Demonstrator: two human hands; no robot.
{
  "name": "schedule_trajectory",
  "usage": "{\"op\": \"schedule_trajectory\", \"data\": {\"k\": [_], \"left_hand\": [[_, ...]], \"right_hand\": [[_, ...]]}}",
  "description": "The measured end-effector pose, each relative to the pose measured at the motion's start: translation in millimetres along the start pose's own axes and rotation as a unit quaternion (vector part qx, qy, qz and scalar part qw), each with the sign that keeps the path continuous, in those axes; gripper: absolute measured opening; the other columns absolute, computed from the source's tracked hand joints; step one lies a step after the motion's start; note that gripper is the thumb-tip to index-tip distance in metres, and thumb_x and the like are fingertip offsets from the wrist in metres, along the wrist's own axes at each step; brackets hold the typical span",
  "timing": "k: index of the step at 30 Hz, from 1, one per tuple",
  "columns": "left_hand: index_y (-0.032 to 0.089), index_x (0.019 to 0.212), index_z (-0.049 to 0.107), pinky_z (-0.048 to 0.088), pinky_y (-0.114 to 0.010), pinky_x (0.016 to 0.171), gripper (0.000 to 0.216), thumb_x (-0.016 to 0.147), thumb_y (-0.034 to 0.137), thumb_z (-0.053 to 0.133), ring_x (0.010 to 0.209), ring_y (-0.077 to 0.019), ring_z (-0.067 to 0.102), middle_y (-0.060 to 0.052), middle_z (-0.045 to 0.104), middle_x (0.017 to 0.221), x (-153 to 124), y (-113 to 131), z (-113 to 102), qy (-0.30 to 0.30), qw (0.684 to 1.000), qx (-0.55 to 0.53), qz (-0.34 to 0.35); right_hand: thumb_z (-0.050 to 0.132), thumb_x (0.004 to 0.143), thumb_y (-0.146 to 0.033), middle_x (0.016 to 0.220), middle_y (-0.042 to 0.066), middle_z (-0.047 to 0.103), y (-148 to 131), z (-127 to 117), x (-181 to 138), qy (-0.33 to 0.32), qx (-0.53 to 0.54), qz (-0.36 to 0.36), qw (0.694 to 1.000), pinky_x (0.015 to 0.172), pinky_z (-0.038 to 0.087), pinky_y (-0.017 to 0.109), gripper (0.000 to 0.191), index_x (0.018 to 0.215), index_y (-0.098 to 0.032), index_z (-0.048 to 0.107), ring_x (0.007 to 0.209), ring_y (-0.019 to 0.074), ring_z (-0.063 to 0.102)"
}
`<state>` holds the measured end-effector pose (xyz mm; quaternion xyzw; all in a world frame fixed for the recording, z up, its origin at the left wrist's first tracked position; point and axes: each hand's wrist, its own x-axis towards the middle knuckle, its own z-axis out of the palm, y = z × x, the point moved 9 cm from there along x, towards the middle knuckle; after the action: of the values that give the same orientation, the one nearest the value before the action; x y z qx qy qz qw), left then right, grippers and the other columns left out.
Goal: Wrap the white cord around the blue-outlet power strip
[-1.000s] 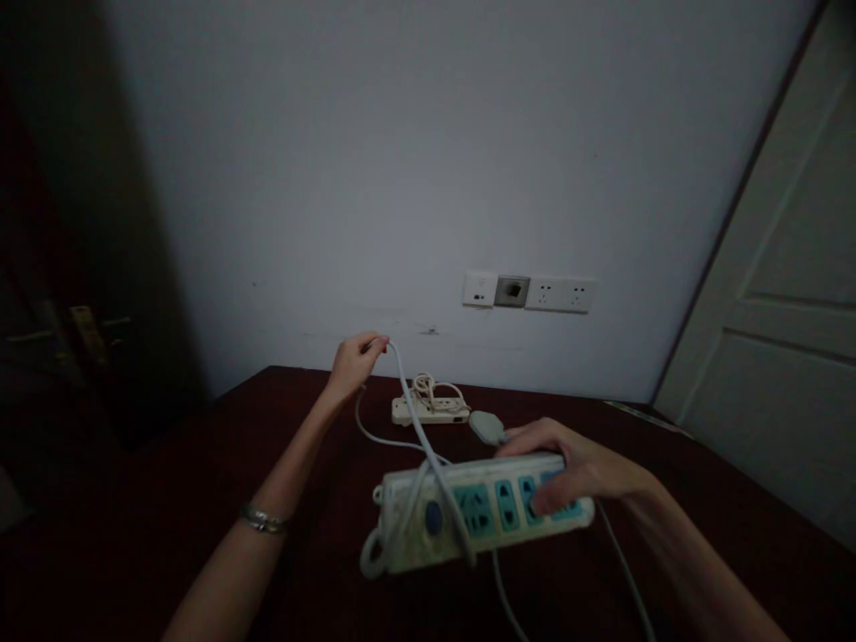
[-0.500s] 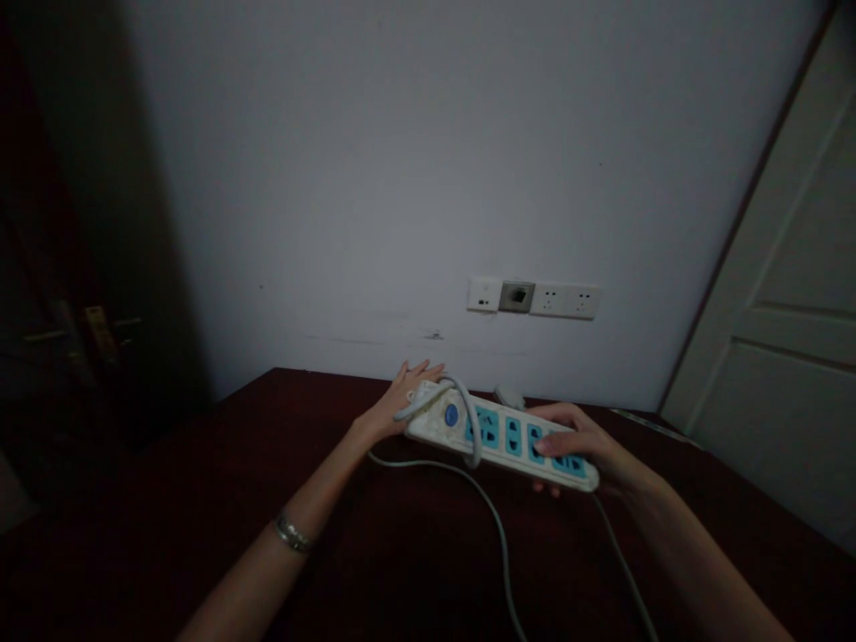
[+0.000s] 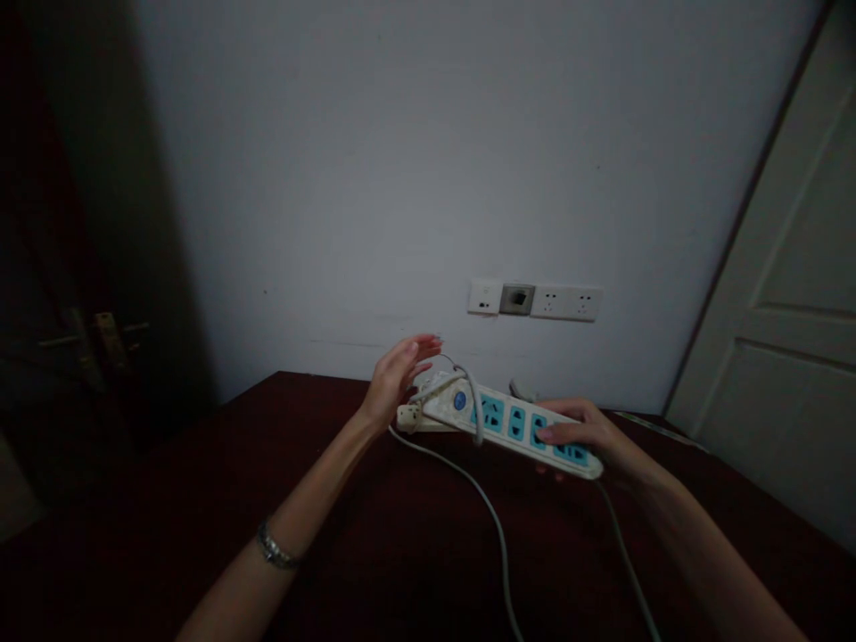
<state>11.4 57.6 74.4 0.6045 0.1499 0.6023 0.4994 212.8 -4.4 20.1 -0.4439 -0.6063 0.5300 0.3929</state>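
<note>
My right hand [image 3: 585,434] grips the right end of a white power strip [image 3: 508,426] with blue sockets, thumb on top and fingertips underneath. The strip is held at a slant above the dark red table. A grey cord [image 3: 477,406] loops around its left end, by the round blue switch [image 3: 459,401]. My left hand [image 3: 398,379] is raised beside that end, fingers stretched out and apart from one another. Below it, a small pale block [image 3: 409,417] sticks out from under the strip; its kind is unclear. More cord [image 3: 491,513] trails toward me over the table.
The dark red table [image 3: 374,553] meets a grey-white wall [image 3: 334,196]. Several socket and switch plates [image 3: 565,303] are set in the wall. A pale panelled door [image 3: 795,357] stands at the right, and a dark door with a brass handle [image 3: 111,337] at the left.
My left hand has lifted from behind the strip's left end, turning its palm sideways. The pale block under that end has come into view. My right hand keeps its hold.
</note>
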Motion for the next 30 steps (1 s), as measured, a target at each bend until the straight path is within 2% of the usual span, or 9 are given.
{"op": "schedule_trajectory", "data": {"k": [3,8,13,15,18,21,24,27,30], "left_hand": [[0.015,0.112,0.058,0.044,-0.037,0.087,0.046,0.079,0.047,0.054,0.106,-0.0252,0.056,-0.015,0.060,0.118,-6,-12,17,-0.050,0.997,-0.030,-0.053],[0.013,0.109,0.059,0.044,-0.035,0.087,0.040,0.075,0.037,0.059,0.109,-0.0256,0.053,-0.014,0.056,0.123,-12,-22,27,-0.057,0.992,-0.075,-0.080],[0.022,0.125,0.046,0.049,-0.037,0.079,0.054,0.075,0.033,0.063,0.093,-0.0231,0.060,-0.012,0.058,0.114,-14,-33,30,-0.084,0.983,-0.080,-0.142],[0.027,0.130,0.038,0.052,-0.040,0.073,0.058,0.078,0.041,0.060,0.088,-0.0250,0.063,-0.011,0.059,0.108,-16,-40,33,-0.106,0.971,-0.103,-0.189],[0.023,0.126,0.041,0.054,-0.036,0.059,0.057,0.080,0.057,0.048,0.083,-0.0283,0.064,-0.013,0.059,0.100,-17,-48,28,-0.085,0.959,-0.128,-0.237],[0.015,0.118,0.045,0.052,-0.028,0.054,0.048,0.082,0.047,0.051,0.079,-0.0256,0.066,-0.015,0.059,0.099,-18,-60,21,-0.057,0.951,-0.126,-0.275],[0.007,0.111,0.049,0.053,-0.025,0.058,0.043,0.081,0.037,0.052,0.085,-0.0280,0.066,-0.018,0.060,0.099,-22,-71,29,-0.096,0.926,-0.178,-0.318],[0.001,0.105,0.052,0.055,-0.028,0.069,0.039,0.077,0.028,0.055,0.088,-0.0301,0.065,-0.020,0.062,0.097,-21,-68,33,-0.112,0.920,-0.230,-0.299],[0.001,0.104,0.053,0.054,-0.029,0.075,0.033,0.075,0.016,0.058,0.085,-0.0258,0.066,-0.020,0.062,0.098,-18,-58,31,-0.100,0.932,-0.235,-0.259]], "right_hand": [[0.073,0.059,-0.038,0.067,0.008,0.065,-3,-2,-2,0.010,-0.030,-0.010,0.999,0.044,0.051,0.023,0.040,0.087,-0.010,0.068,0.054,0.0180,0.063],[0.075,0.056,-0.036,0.065,0.006,0.065,-6,-10,0,0.043,-0.037,-0.017,0.998,0.043,0.048,0.022,0.038,0.083,-0.010,0.069,0.052,0.0166,0.061],[0.076,0.054,-0.038,0.063,0.005,0.065,-6,-36,-1,0.150,-0.015,-0.034,0.988,0.044,0.045,0.022,0.047,0.092,-0.011,0.071,0.050,0.0141,0.057],[0.077,0.053,-0.038,0.068,0.005,0.066,-8,-46,-3,0.182,-0.038,-0.042,0.982,0.048,0.045,0.023,0.049,0.094,-0.012,0.071,0.054,0.0148,0.058],[0.077,0.052,-0.038,0.077,0.005,0.068,-15,-53,-7,0.203,-0.103,-0.061,0.972,0.054,0.045,0.023,0.045,0.090,-0.015,0.073,0.065,0.0179,0.060],[0.078,0.051,-0.038,0.080,0.004,0.069,-22,-53,-9,0.214,-0.148,-0.077,0.962,0.059,0.046,0.024,0.041,0.085,-0.016,0.074,0.072,0.0198,0.061],[0.077,0.052,-0.039,0.081,0.003,0.068,-23,-49,-8,0.207,-0.161,-0.079,0.962,0.061,0.045,0.024,0.041,0.086,-0.016,0.073,0.072,0.0193,0.061],[0.076,0.052,-0.039,0.080,0.004,0.068,-20,-48,-7,0.194,-0.153,-0.075,0.966,0.059,0.044,0.024,0.043,0.087,-0.015,0.073,0.071,0.0190,0.060],[0.077,0.052,-0.038,0.078,0.004,0.068,-12,-51,-4,0.189,-0.119,-0.058,0.973,0.057,0.044,0.023,0.044,0.089,-0.015,0.073,0.068,0.0183,0.061]]}}
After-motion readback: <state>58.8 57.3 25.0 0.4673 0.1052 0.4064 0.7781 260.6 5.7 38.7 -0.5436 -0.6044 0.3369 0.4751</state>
